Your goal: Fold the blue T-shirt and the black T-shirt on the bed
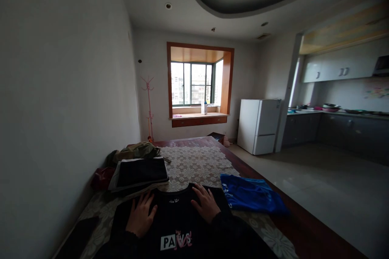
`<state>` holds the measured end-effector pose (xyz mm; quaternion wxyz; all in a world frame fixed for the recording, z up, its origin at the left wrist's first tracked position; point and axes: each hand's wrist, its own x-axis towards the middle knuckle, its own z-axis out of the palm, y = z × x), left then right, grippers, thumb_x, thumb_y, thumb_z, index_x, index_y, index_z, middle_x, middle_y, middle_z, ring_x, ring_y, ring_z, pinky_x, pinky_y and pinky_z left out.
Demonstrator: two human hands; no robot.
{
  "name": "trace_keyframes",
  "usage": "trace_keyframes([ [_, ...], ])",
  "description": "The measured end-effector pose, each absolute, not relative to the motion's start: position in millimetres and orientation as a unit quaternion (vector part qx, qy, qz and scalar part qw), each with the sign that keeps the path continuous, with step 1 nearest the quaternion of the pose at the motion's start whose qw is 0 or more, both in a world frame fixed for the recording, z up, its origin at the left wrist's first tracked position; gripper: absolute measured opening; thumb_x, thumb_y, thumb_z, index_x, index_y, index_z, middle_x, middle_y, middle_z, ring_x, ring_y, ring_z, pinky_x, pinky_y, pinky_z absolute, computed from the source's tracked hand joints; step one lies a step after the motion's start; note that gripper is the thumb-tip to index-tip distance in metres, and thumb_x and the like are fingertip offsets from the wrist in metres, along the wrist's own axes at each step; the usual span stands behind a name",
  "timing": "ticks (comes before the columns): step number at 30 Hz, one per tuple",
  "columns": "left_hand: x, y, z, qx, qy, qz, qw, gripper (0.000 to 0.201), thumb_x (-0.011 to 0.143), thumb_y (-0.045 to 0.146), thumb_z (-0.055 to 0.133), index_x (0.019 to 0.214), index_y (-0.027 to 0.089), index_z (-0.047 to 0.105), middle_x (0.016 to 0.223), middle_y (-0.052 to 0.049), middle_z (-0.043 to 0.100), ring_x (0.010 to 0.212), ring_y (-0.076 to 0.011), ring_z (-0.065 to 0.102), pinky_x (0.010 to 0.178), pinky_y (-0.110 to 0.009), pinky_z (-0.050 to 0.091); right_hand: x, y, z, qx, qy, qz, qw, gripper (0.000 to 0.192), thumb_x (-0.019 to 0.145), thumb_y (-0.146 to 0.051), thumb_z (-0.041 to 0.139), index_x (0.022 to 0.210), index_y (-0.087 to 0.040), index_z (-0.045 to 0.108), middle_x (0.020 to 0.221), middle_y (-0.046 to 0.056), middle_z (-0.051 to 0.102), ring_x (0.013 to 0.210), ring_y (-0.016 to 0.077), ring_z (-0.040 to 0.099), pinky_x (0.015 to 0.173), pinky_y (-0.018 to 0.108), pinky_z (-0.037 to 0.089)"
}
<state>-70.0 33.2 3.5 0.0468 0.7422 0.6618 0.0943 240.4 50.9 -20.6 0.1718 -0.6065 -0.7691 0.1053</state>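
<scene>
A black shirt (179, 220) with a white and pink print lies spread flat on a lace-patterned cloth (197, 164) that covers a long table. My left hand (140, 214) rests flat on the shirt's left shoulder, fingers apart. My right hand (206, 204) presses flat near the collar on the right, fingers spread. Neither hand grips anything.
A stack of folded dark clothes (141, 174) sits at the left, with an olive garment (136, 151) behind it. A folded blue garment (251, 198) lies at the right. Beyond the table stand a white fridge (258, 125), a kitchen counter (337, 127) and a pink coat stand (148, 109).
</scene>
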Motion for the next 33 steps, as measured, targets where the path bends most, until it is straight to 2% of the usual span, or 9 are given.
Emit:
trace_keyframes([
  [3, -70.2, 31.5, 6.2, 0.742, 0.660, 0.110, 0.038, 0.058, 0.093, 0.042, 0.035, 0.146, 0.022, 0.050, 0.160, -0.003, 0.042, 0.151, -0.0228, 0.029, 0.125, -0.049, 0.017, 241.6, 48.5, -20.0, -0.592, -0.771, 0.107, 0.212, 0.059, 0.098, -0.054, 0.036, 0.149, -0.027, 0.047, 0.161, 0.004, 0.037, 0.148, 0.0237, 0.031, 0.123, 0.046, 0.017],
  [8, -69.3, 30.0, 5.4, 0.745, 0.657, 0.089, 0.079, 0.062, 0.094, 0.046, 0.034, 0.150, 0.022, 0.045, 0.161, -0.004, 0.038, 0.152, -0.0249, 0.027, 0.125, -0.053, 0.017, 239.5, 42.8, -25.9, -0.591, -0.781, 0.111, 0.168, 0.062, 0.093, -0.058, 0.046, 0.148, -0.028, 0.049, 0.159, 0.005, 0.039, 0.150, 0.0297, 0.026, 0.123, 0.054, 0.009],
  [14, -70.5, 32.5, -0.8, 0.748, 0.653, 0.095, 0.078, 0.062, 0.093, 0.044, 0.036, 0.151, 0.022, 0.044, 0.162, -0.005, 0.035, 0.153, -0.0261, 0.024, 0.125, -0.055, 0.017, 241.2, 43.1, -27.5, -0.586, -0.786, 0.125, 0.153, 0.065, 0.093, -0.060, 0.045, 0.150, -0.029, 0.046, 0.162, 0.004, 0.035, 0.152, 0.0299, 0.021, 0.123, 0.054, 0.007],
  [17, -73.6, 38.7, -6.5, 0.757, 0.638, 0.113, 0.085, 0.057, 0.092, 0.040, 0.040, 0.146, 0.024, 0.051, 0.158, -0.005, 0.044, 0.150, -0.0265, 0.032, 0.124, -0.053, 0.023, 242.9, 45.8, -27.4, -0.582, -0.788, 0.136, 0.149, 0.067, 0.093, -0.062, 0.044, 0.152, -0.029, 0.044, 0.162, 0.004, 0.033, 0.152, 0.0307, 0.020, 0.123, 0.056, 0.007],
  [20, -77.0, 45.0, -13.0, 0.779, 0.602, 0.155, 0.087, 0.050, 0.092, 0.035, 0.042, 0.137, 0.028, 0.060, 0.148, -0.003, 0.057, 0.142, -0.0227, 0.046, 0.121, -0.043, 0.034, 244.6, 49.1, -27.9, -0.578, -0.791, 0.147, 0.136, 0.069, 0.092, -0.063, 0.045, 0.152, -0.029, 0.042, 0.163, 0.005, 0.032, 0.152, 0.0321, 0.020, 0.123, 0.057, 0.009],
  [24, -80.2, 45.9, -17.8, 0.793, 0.570, 0.195, 0.089, 0.048, 0.089, 0.037, 0.047, 0.134, 0.028, 0.063, 0.144, -0.003, 0.061, 0.138, -0.0240, 0.051, 0.117, -0.041, 0.042, 246.3, 51.9, -29.2, -0.575, -0.794, 0.146, 0.130, 0.069, 0.091, -0.063, 0.047, 0.152, -0.032, 0.042, 0.162, 0.004, 0.032, 0.152, 0.0335, 0.020, 0.122, 0.058, 0.012],
  [33, -80.4, 43.1, -14.4, 0.797, 0.566, 0.185, 0.100, 0.051, 0.089, 0.040, 0.050, 0.138, 0.029, 0.060, 0.148, -0.003, 0.057, 0.142, -0.0272, 0.045, 0.122, -0.049, 0.033, 245.2, 51.5, -29.3, -0.576, -0.792, 0.150, 0.132, 0.069, 0.092, -0.062, 0.046, 0.153, -0.031, 0.042, 0.163, 0.004, 0.031, 0.152, 0.0330, 0.019, 0.122, 0.058, 0.010],
])
